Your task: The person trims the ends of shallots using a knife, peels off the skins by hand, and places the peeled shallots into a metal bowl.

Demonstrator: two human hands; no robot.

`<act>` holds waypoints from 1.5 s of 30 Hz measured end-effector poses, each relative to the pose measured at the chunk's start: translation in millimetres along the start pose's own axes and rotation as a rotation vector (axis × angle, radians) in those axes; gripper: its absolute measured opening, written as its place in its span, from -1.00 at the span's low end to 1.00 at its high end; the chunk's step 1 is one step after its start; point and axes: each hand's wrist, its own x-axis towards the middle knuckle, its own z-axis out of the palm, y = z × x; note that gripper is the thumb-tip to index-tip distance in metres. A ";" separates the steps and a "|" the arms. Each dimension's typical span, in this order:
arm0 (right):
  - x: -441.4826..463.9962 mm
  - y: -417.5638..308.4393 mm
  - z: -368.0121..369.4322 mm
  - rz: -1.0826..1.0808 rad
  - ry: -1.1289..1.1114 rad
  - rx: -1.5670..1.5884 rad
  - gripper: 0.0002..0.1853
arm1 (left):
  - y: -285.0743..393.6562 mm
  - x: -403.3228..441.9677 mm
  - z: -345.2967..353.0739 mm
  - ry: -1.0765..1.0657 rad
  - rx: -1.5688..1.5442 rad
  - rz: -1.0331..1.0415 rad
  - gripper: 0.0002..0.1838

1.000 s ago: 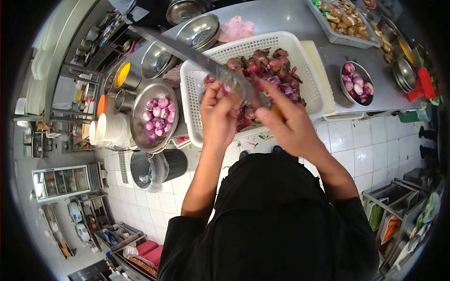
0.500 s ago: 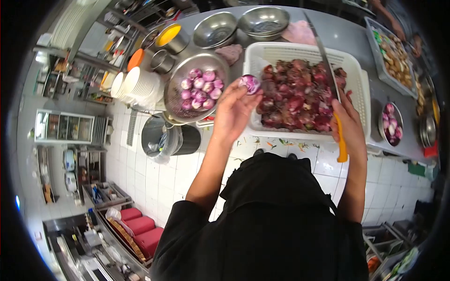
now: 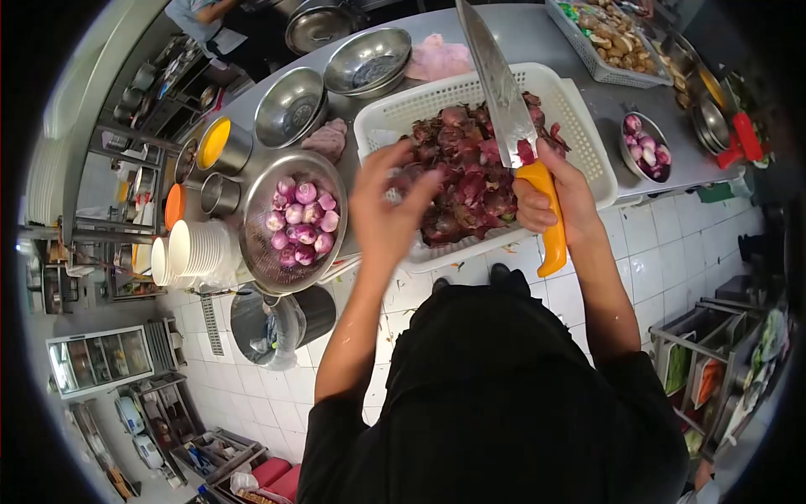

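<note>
My right hand (image 3: 558, 197) grips the orange handle of a large knife (image 3: 502, 92), its blade pointing up and away over the white basket (image 3: 596, 160). Unpeeled red onions and loose skins (image 3: 470, 181) fill that basket. My left hand (image 3: 390, 202), slightly blurred, hovers over the basket's left side with thumb and fingers apart and nothing in it. To its left, a steel colander (image 3: 256, 197) holds several peeled purple onions (image 3: 304, 214).
Two steel bowls (image 3: 290, 107) and pink cloths (image 3: 438, 59) lie beyond the colander. At right are a bowl of onions (image 3: 646, 149) and a basket of mushrooms (image 3: 613, 38). A bin (image 3: 315, 315) stands below. Another person (image 3: 197, 18) is at the far left.
The peeled onion has left my left hand, whose fingers have spread. The knife in my right hand has tilted left. The camera view has shifted, and the colander appears farther left.
</note>
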 end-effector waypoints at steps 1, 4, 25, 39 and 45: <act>0.1 0.9 4.9 0.019 -0.023 0.055 -0.32 | 3.6 4.1 17.8 -0.082 -0.004 0.073 -0.57; -6.8 1.4 14.9 0.054 -0.078 0.186 -0.26 | 7.5 9.1 52.7 -0.165 -0.185 0.092 -0.66; -63.9 -47.9 -31.3 -0.147 0.452 -0.516 -0.26 | -72.5 83.0 84.9 -0.499 0.383 -0.134 -0.52; -67.1 -49.8 -29.6 -0.183 0.404 -0.711 -0.27 | -28.8 81.3 53.5 -0.219 0.341 -0.103 -0.25; -57.8 -36.6 -19.7 -0.161 0.362 -0.913 -0.26 | 5.7 54.0 43.4 -0.029 -0.742 -0.723 -0.69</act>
